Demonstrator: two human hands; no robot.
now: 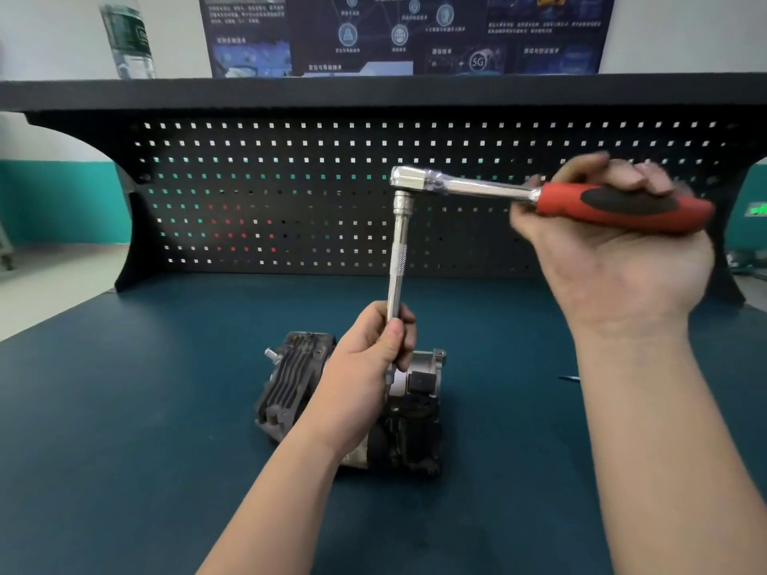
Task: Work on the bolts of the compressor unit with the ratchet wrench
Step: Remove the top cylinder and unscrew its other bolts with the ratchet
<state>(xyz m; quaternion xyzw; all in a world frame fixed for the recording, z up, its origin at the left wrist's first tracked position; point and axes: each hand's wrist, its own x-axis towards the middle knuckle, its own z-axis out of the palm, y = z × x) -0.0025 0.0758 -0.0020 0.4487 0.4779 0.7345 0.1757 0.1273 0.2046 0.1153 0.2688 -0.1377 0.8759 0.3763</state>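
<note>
The compressor unit [290, 379], grey finned metal with a darker motor part, lies on the dark blue bench top. A ratchet wrench [469, 186] with a red and black handle stands over it on a long chrome extension bar [399, 251] that runs almost straight down to the unit. My right hand [614, 251] grips the red handle, held out to the right. My left hand [369, 367] pinches the lower part of the extension bar just above the unit and hides its tip and the bolt under it.
A black pegboard back panel [290, 193] rises behind the bench, with a shelf [373, 91] above it holding a plastic water bottle [126, 35]. A small thin metal object [567, 378] lies on the bench top [124, 408] right of the unit.
</note>
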